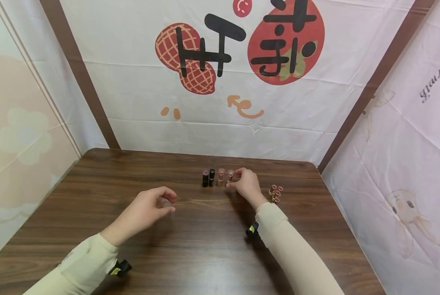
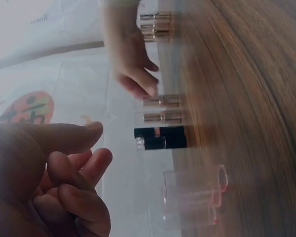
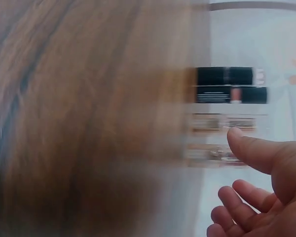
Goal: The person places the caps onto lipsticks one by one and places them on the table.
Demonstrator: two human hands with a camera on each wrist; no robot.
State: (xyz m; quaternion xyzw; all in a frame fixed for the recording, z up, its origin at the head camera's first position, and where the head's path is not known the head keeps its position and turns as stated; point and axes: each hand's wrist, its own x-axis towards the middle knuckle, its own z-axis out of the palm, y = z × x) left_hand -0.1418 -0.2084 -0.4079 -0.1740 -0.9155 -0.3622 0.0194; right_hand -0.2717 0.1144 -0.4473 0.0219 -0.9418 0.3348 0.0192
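"Four slim tubes point(image 1: 221, 178) stand upright before you, in a row near the far edge of the counter point(image 1: 190, 246), a little right of its middle. Can you name them in order?"

"Yes. From your left come two black tubes point(image 1: 211, 178), close beside each other, then two clear-topped tubes point(image 1: 230, 177) with gold-coloured parts."

"And your right hand point(image 1: 247, 184)?"

"You have it at the right end of the row, by the last clear-topped tube. Your thumb and fingers are spread well apart; whether a fingertip touches that tube, I cannot tell."

"How is your left hand point(image 1: 142, 209)?"

"You hold it above the counter, left of the row, fingers loosely bent, with a gap between thumb and forefinger. Your left wrist view shows see-through cylinders point(image 2: 195, 190) standing near that hand, closer to you than the row."

"What lies toward the counter's right edge?"

"You have a cluster of small gold-rimmed pieces point(image 1: 277, 193), reddish on top, bunched together just right of your right wrist, nearer the far right corner than the near one."
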